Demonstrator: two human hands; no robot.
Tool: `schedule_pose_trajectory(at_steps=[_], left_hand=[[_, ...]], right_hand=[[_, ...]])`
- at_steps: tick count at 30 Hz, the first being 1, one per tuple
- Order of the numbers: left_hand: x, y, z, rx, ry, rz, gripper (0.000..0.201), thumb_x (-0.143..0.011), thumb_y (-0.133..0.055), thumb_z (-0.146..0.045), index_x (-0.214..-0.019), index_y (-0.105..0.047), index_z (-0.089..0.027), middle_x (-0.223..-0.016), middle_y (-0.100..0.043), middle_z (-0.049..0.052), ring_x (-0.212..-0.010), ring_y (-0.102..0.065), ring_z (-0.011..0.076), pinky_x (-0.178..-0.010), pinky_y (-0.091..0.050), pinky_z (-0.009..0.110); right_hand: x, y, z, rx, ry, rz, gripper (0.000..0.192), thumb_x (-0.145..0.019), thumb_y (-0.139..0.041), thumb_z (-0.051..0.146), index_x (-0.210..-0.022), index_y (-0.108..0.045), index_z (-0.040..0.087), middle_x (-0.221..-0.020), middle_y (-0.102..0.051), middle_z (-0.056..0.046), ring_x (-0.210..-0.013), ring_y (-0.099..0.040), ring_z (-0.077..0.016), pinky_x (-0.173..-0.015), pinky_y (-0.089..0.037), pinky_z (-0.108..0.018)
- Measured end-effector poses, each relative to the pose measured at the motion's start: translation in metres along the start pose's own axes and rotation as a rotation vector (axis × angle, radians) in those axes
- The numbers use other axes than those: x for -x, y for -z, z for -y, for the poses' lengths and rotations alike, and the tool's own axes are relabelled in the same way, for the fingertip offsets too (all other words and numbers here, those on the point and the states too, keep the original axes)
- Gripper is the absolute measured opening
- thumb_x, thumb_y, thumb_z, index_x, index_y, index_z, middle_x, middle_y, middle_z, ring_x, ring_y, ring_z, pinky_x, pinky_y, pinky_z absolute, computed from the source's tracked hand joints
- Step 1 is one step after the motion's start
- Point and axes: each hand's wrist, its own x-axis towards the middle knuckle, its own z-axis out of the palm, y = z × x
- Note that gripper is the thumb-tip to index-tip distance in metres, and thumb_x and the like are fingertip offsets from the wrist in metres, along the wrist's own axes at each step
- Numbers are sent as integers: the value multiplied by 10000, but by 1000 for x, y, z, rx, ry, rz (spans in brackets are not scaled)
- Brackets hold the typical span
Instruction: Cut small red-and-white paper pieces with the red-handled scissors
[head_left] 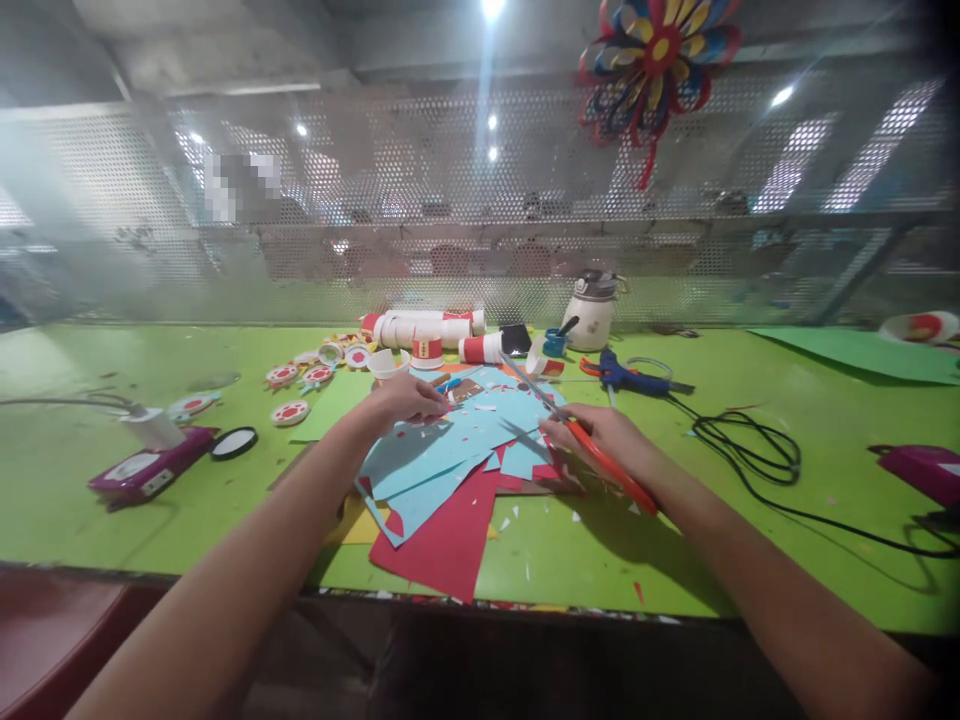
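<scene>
Near the middle of the frame the right hand (611,440) is closed around the orange handles of a pair of scissors (577,435), whose grey blades point up and left over a heap of light blue paper (450,445). The left hand (405,398), just left of centre, rests palm down with its fingers curled on the upper edge of that blue paper, pressing it to the green desk (750,520); whether it pinches a small piece under the fingers cannot be told. Under the blue sheets lies red paper (450,545), reaching toward the lower edge of the desk, with small white and red scraps scattered about it. Behind the hands, toward the upper centre, stand red-and-white paper cups (427,352), some upright and some lying on their sides in a row; what is in them cannot be seen. To their right a small blue pot (555,343) has a dark stick-like thing standing in it, and beside it is a white jar (590,318) with a lid. A blue glue gun (630,376) lies right of centre, its black cable (750,455) coiling off to the right. At the left sit a purple device (146,470) and several round red-and-white paper discs (291,412).
</scene>
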Motion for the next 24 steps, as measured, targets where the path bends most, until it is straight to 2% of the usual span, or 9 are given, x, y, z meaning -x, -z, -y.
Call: schedule_pose_trajectory(at_steps=[6, 12, 16, 20, 24], left_hand=[[-9, -1, 15, -219, 42, 60, 75, -532, -720, -234, -553, -706, -164, -489, -622, 32, -436, -461, 119, -418, -302, 236], [-9, -5, 23, -319, -3, -8, 85, -580, -686, -251, -535, -703, -181, -439, -580, 6, -422, -444, 113, -424, -292, 235], [-2, -1, 15, -415, -46, -110, 55, -565, -683, -222, -539, -710, -182, -411, -548, -3, -435, -445, 121, -441, -284, 240], [0, 1, 0, -517, -127, -223, 117, -627, -632, -252, -597, -714, -174, -503, -602, 16, -531, -509, 151, -498, -307, 248], [-17, -18, -12, -621, -236, -191, 148, -677, -592, -229, -641, -717, -160, -581, -644, 43, -588, -551, 173, -538, -328, 265]], right_hand=[[2, 0, 4, -33, -6, 21, 339, -926, -486, 434, -843, -636, 141, -608, -621, 43, -501, -601, -110, -534, -508, -265], [2, -2, 0, -74, -47, 45, 323, -937, -476, 419, -898, -626, 136, -650, -634, 33, -491, -597, -100, -508, -510, -253], [2, -2, 0, -91, -62, 61, 314, -940, -474, 414, -907, -623, 139, -645, -628, 34, -476, -584, -92, -484, -502, -239], [3, 0, 4, -97, -77, 50, 288, -940, -487, 391, -948, -619, 135, -682, -632, 27, -482, -581, -90, -478, -500, -236], [1, 1, 3, -84, -81, -10, 250, -931, -513, 358, -975, -623, 138, -788, -653, 3, -594, -623, -122, -554, -526, -271]])
